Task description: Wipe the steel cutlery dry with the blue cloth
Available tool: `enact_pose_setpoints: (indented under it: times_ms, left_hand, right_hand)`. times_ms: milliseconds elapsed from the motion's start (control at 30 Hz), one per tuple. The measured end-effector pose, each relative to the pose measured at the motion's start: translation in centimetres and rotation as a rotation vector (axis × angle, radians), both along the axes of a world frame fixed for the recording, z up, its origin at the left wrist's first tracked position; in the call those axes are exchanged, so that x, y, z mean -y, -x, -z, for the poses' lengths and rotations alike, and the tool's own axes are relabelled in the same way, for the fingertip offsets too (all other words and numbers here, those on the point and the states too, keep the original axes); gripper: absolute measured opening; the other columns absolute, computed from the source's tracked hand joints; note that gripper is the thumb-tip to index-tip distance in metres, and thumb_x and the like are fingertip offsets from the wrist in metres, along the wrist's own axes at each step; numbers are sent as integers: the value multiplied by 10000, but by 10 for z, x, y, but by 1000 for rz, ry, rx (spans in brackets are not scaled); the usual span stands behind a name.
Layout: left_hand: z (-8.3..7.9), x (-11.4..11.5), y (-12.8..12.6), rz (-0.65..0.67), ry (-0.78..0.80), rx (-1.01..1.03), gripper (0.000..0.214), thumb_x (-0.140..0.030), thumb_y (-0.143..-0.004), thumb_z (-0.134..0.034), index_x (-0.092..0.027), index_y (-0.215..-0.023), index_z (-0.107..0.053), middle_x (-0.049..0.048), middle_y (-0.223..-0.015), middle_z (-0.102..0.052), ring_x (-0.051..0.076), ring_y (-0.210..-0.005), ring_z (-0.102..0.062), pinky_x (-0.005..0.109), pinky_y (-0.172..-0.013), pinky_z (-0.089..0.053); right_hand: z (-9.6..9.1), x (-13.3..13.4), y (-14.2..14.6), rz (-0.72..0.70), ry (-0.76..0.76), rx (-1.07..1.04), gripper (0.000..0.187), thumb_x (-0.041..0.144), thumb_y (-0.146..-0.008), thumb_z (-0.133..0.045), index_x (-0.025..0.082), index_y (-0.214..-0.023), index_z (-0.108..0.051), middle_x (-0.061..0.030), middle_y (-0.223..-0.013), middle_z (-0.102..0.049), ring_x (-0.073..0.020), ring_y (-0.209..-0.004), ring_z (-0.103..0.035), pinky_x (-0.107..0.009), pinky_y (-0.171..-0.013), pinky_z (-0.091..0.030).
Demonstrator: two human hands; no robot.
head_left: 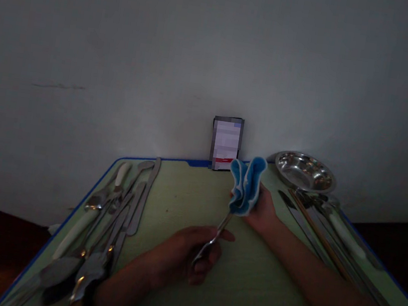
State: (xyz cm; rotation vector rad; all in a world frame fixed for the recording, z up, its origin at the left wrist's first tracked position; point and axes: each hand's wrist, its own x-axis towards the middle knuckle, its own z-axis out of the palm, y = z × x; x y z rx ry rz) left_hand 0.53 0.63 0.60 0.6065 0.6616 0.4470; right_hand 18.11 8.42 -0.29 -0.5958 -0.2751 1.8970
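Note:
My left hand (189, 257) is closed around the handle of a metal utensil (215, 238), held over the middle of the green table (179, 195). My right hand (264, 212) grips a blue cloth (245, 185) that is wrapped round the utensil's far end, hiding its tip. The cloth's edges stick up above my fingers. Both hands meet just past the table's centre.
Several spoons and knives (111, 221) lie in a heap along the table's left side. More cutlery (325, 231) lies on the right, with a steel bowl (304, 171) behind it. A small box (225, 143) stands against the white wall at the back.

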Motion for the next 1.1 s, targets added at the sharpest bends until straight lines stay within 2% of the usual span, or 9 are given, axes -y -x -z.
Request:
enact_pose_setpoints:
  times_ms: [233,400,500,567,667,967,1100]
  left_hand:
    - [9,3,0,57,-62,109,117,-263,-869,-480,-159,-839,-526,-31,-608,-521,66,-385,-468,184,-357,-426]
    - [11,4,-1,68,-88,139,144,-259,-861,-491,-154,-762,-485,-22,-657,-502,71,-444,-497,194,-399,-451]
    - [12,5,-2,70,-76,135,120,-250,-865,-479,-156,-790,-487,-22,-660,-493,76,-456,-501,202,-417,-440]
    - [12,5,-2,70,-51,125,119,-249,-879,-450,-155,-832,-505,-25,-647,-489,73,-445,-494,208,-431,-430]
    - [12,4,-2,57,-33,121,154,-259,-888,-420,-152,-886,-530,-25,-629,-489,76,-431,-490,215,-436,-411]
    - [12,4,-3,17,-26,116,229,-277,-904,-359,-153,-914,-551,-10,-606,-507,100,-420,-490,238,-424,-404]
    - [13,3,-3,30,-18,121,264,-267,-914,-318,-147,-919,-553,-9,-601,-502,104,-418,-497,243,-417,-419]
  right_hand:
    - [-8,5,4,-28,25,68,382,332,-883,-323,165,-814,-659,-15,-646,-680,-142,-514,-589,-281,-549,-494]
    - [-3,4,5,-108,17,106,424,429,-867,-360,157,-734,-657,-15,-539,-638,-136,-472,-579,-247,-504,-481]
    - [-1,4,4,-125,37,121,420,412,-869,-364,160,-673,-637,-15,-529,-638,-136,-459,-584,-241,-484,-487]
    - [0,3,4,-133,36,110,417,400,-873,-354,152,-698,-640,-23,-549,-651,-142,-471,-594,-253,-501,-502]
    - [0,3,3,-121,20,85,406,410,-868,-359,138,-781,-647,-39,-631,-683,-154,-532,-623,-273,-553,-523]
    - [-10,7,5,-106,17,124,433,415,-875,-301,155,-795,-637,-37,-607,-674,-165,-538,-622,-318,-684,-523]
    - [-7,7,5,-98,26,158,392,428,-852,-339,185,-810,-644,-35,-658,-694,-177,-636,-639,-320,-740,-514]
